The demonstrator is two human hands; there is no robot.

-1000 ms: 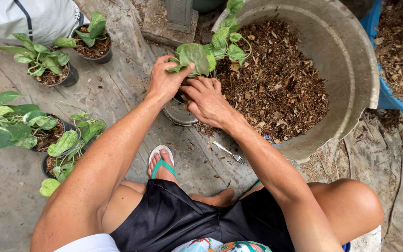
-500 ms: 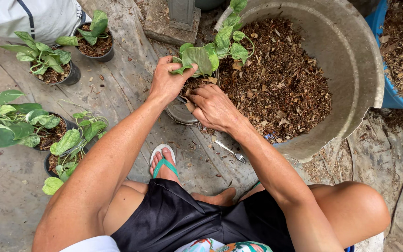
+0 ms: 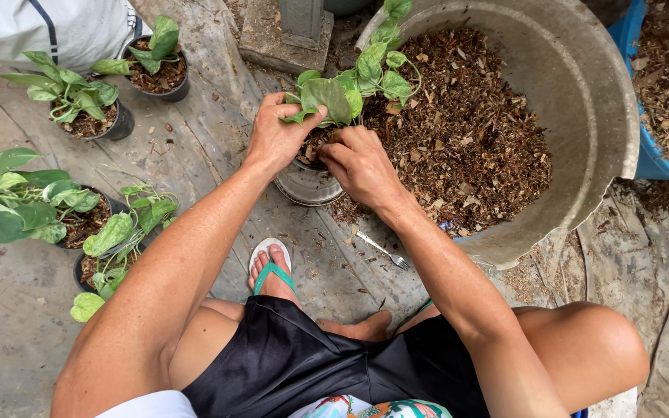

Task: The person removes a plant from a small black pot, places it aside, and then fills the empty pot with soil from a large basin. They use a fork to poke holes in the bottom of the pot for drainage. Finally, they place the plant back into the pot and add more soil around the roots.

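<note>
Glossy green leaves [image 3: 327, 97], a rough, dull grey basin [image 3: 582, 116] of coarse brown mulch [image 3: 466, 131], a shiny metal fork [image 3: 381, 249].

No pkgs, labels, signs or screens in view; only plants, pots, soil tubs, none w/ tags or print.

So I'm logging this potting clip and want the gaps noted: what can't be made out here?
Head view only:
- Small pot: its inside is hidden by the left hand and right hand.
- Plant: its stem base is hidden behind both hands.
- Blue tub: cut off by the right edge.
- Fork: too small to show detail.
</note>
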